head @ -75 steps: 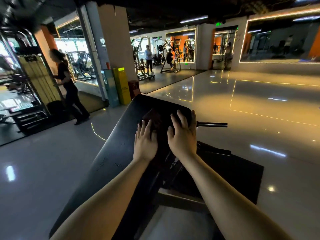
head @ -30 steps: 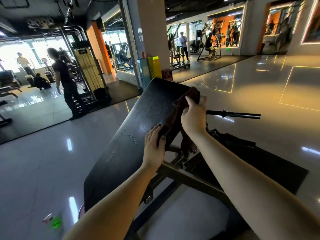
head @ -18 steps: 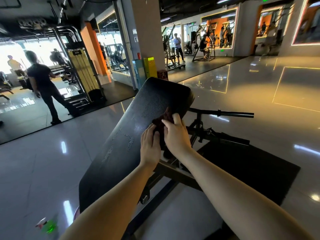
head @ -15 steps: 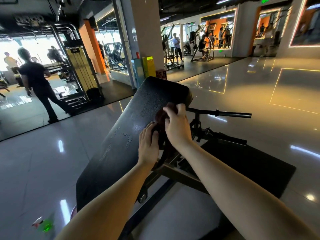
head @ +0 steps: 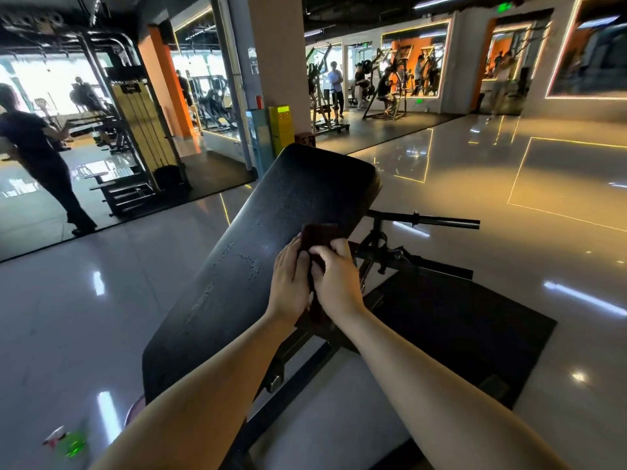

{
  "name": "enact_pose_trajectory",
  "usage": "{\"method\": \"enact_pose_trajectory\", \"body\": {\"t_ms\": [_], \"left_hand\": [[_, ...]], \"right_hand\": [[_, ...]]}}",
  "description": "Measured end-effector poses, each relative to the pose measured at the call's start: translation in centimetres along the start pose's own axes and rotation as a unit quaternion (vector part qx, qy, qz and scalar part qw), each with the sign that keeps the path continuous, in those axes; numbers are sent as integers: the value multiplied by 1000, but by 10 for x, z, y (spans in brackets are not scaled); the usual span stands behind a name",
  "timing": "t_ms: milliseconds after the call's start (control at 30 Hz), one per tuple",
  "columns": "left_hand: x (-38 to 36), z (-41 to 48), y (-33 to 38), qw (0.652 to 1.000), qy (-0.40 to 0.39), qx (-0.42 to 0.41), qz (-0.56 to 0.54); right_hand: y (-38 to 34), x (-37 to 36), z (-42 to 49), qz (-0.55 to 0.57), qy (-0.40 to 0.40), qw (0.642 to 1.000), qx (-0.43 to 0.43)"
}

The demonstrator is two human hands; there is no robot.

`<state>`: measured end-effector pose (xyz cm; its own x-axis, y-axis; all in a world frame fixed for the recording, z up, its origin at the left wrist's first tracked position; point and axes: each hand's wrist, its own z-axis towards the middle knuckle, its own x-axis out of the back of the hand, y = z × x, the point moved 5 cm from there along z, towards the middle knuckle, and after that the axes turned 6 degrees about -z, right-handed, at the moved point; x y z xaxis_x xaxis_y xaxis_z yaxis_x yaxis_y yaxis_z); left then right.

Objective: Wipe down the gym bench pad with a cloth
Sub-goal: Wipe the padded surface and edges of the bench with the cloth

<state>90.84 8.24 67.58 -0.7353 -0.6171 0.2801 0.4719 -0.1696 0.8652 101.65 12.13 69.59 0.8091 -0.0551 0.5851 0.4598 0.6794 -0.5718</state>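
Observation:
A long black bench pad (head: pixel 258 252) runs from the lower left up to the middle of the view, with a pale dotted pattern on its surface. A dark reddish-brown cloth (head: pixel 317 234) lies over the pad's right edge. My left hand (head: pixel 289 283) lies on the pad with its fingers over the cloth's left side. My right hand (head: pixel 336 281) grips the cloth at the pad's right edge, fingers curled round it. Most of the cloth is hidden under both hands.
A black metal frame and a horizontal bar (head: pixel 431 220) stick out right of the pad, above a black floor mat (head: pixel 458 327). A person (head: pixel 40 154) stands at the far left by a weight machine (head: pixel 142 130). A pillar (head: pixel 278 62) stands behind the pad.
Both hands have slid the cloth down along the pad's right edge, toward me. The person at the far left has stepped further left.

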Motion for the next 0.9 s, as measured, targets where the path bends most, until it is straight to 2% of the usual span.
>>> {"method": "enact_pose_trajectory", "body": {"t_ms": [67,167,233,500,633,700,833,900], "left_hand": [[5,-1,-1,1000,-26,-4,15],[14,-4,-9,993,-77,-40,78],[19,-7,-16,988,-99,-49,112],[52,-14,-38,990,-93,-48,97],[62,-11,-31,990,-124,-71,13],[64,-11,-32,987,-142,-69,8],[68,-10,-54,982,-174,-48,61],[69,-9,-61,979,-190,-44,57]], "right_hand": [[-1,10,10,-22,16,1000,-6],[7,36,37,-38,112,992,-54],[10,38,48,-25,142,985,-91],[-16,-29,-15,-63,113,985,-116],[-31,-44,-32,-71,84,989,-101],[-29,-34,-19,-81,100,986,-102],[-27,-8,14,-103,179,964,-169],[-34,-16,12,-119,168,963,-175]]}}
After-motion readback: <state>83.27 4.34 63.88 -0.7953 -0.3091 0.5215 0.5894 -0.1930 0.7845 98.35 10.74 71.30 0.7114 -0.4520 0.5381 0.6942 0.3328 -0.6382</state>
